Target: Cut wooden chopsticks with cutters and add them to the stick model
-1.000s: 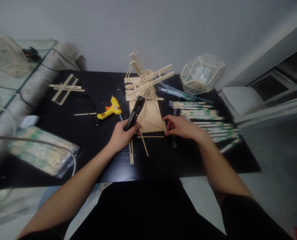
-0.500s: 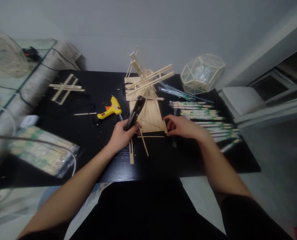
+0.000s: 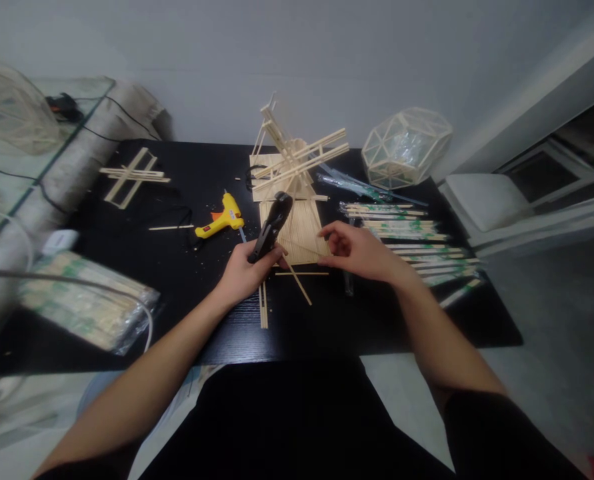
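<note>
a: so, left hand [image 3: 241, 273]: fingers clenched round the black cutter [image 3: 271, 227], tool head pointing away past the fingertips.
b: right hand [image 3: 361, 253]?
a: fingers curled just over the stick panel [image 3: 299, 230]; cannot tell if they pinch anything. a loose thin stick [image 3: 299, 287] lies on the table [image 3: 327, 320], just below and between both sets of fingers.
b: handling?
a: judged light, stiff, snaps easily. pinch it gently, mid-length.

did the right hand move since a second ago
Yes. The right hand shifted left, from the near right corner of the stick panel to over its right edge.
</note>
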`<action>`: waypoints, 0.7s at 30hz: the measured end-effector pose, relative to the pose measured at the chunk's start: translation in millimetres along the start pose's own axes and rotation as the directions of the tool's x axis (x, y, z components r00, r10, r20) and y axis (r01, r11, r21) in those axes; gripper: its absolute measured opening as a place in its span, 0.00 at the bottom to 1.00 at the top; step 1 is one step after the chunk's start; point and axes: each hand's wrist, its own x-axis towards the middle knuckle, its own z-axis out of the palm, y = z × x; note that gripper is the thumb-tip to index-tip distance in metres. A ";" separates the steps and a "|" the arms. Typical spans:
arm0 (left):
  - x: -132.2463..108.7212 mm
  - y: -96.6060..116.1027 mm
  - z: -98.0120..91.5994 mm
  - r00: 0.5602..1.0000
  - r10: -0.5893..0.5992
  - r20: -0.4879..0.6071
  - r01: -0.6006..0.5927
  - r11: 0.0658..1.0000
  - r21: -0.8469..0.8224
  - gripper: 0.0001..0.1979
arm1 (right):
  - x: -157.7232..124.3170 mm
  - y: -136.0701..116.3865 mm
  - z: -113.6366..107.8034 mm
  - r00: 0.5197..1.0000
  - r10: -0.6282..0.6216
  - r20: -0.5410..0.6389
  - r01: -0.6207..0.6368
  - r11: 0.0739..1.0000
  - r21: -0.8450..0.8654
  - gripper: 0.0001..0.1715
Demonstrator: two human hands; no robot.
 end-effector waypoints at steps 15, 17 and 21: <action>-1.8 7.7 2.1 0.998 0.011 -0.064 -0.022 0.985 -0.169 0.12 | 3.3 -20.5 59.0 0.989 0.018 0.146 -0.105 0.782 0.614 0.16; -1.4 6.5 3.0 0.996 -0.013 -0.083 -0.002 0.984 -0.178 0.12 | 4.0 -20.3 59.7 0.990 0.023 0.141 -0.106 0.780 0.617 0.17; -1.3 2.7 5.2 0.994 -0.024 -0.105 0.008 0.988 -0.151 0.12 | 4.9 -17.8 63.5 0.990 0.021 0.140 -0.107 0.763 0.638 0.18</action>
